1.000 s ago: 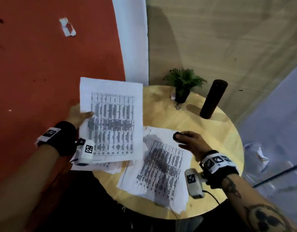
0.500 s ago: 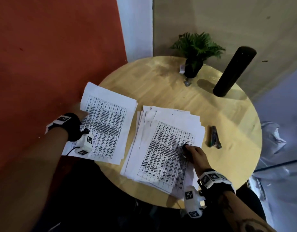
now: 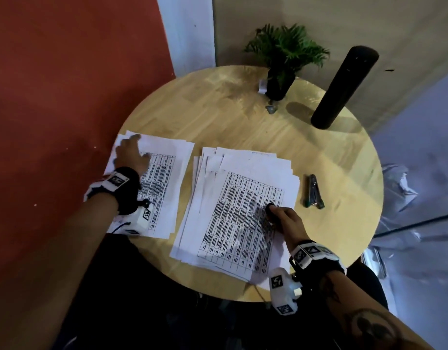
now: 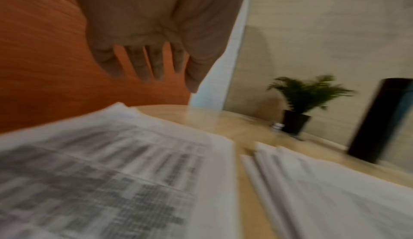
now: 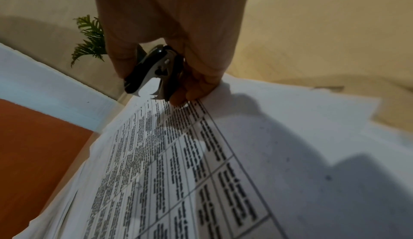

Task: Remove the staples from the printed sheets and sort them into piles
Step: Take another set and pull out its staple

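Gripping a black staple remover (image 5: 154, 77) with its claws pointing down at the paper, the right hand (image 3: 284, 221) rests on the larger pile of printed sheets (image 3: 233, 210) near the table's (image 3: 217, 114) front edge. That pile's long axis runs from front edge to back, slightly fanned. The left hand (image 3: 129, 155), fingers spread and holding nothing, hovers over the smaller pile (image 3: 162, 178) at the left edge. A stapler (image 3: 313, 192) lies just right of the larger pile.
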{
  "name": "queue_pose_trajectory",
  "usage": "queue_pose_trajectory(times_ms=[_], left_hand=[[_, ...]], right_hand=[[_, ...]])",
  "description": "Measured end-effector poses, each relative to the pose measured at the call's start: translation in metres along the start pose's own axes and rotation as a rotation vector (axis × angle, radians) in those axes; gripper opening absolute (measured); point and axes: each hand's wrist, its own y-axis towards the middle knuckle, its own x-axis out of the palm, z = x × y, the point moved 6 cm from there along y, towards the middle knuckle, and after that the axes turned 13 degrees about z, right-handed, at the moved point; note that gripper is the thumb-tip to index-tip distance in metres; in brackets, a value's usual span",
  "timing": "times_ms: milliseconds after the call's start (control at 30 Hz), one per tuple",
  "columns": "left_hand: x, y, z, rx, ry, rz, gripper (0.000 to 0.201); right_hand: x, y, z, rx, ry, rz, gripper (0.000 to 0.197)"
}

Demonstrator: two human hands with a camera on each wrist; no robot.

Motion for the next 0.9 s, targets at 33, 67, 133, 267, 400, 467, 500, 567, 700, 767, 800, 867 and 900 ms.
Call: queue_pose_trajectory(times_ms=[33, 67, 133, 267, 400, 467, 500, 567, 700, 767, 800, 867, 900], left_hand=[[0.012, -0.012, 0.020, 0.049, -0.016, -0.054, 0.047], [0.025, -0.026, 0.040, 0.085, -0.034, -0.127, 0.042], [0.053, -0.055, 0.077, 0.116, -0.099, -0.268, 0.036], [0.095, -0.089, 0.120, 0.081, -0.071, -0.457, 0.041], [0.106, -0.091, 0.125, -0.022, 0.020, -0.496, 0.060], [0.108, -0.089, 0.123, -0.070, 0.042, -0.514, 0.070], [0.108, -0.088, 0.123, -0.068, 0.070, -0.535, 0.073], [0.109, -0.089, 0.126, -0.037, 0.106, -0.589, 0.075], [0.110, -0.096, 0.127, -0.107, 0.079, -0.704, 0.074], [0.110, -0.098, 0.118, -0.150, 0.087, -0.734, 0.069], [0.110, -0.101, 0.111, -0.185, 0.079, -0.763, 0.071], [0.110, -0.113, 0.095, -0.267, 0.018, -0.842, 0.081], [0.111, -0.119, 0.089, -0.298, -0.025, -0.879, 0.086]], right_hand=[[-0.001, 0.000, 0.000, -0.001, -0.006, 0.000, 0.009], [-0.001, 0.001, 0.001, 0.000, -0.009, -0.004, 0.010], [-0.002, 0.001, 0.002, -0.002, -0.006, -0.005, 0.011], [-0.001, 0.001, 0.003, 0.000, 0.002, -0.015, 0.011], [-0.001, 0.002, 0.005, 0.027, 0.046, -0.044, 0.011], [-0.002, 0.003, 0.006, 0.034, 0.056, -0.052, 0.011], [-0.002, 0.003, 0.006, 0.039, 0.064, -0.059, 0.011], [-0.001, 0.004, 0.007, 0.053, 0.090, -0.071, 0.011], [-0.001, 0.008, 0.011, 0.063, 0.113, -0.079, 0.010], [-0.001, 0.009, 0.013, 0.062, 0.099, -0.081, 0.011], [-0.001, 0.009, 0.013, 0.066, 0.100, -0.083, 0.012], [-0.001, 0.009, 0.014, 0.072, 0.105, -0.089, 0.011], [-0.001, 0.009, 0.014, 0.072, 0.103, -0.091, 0.011]])
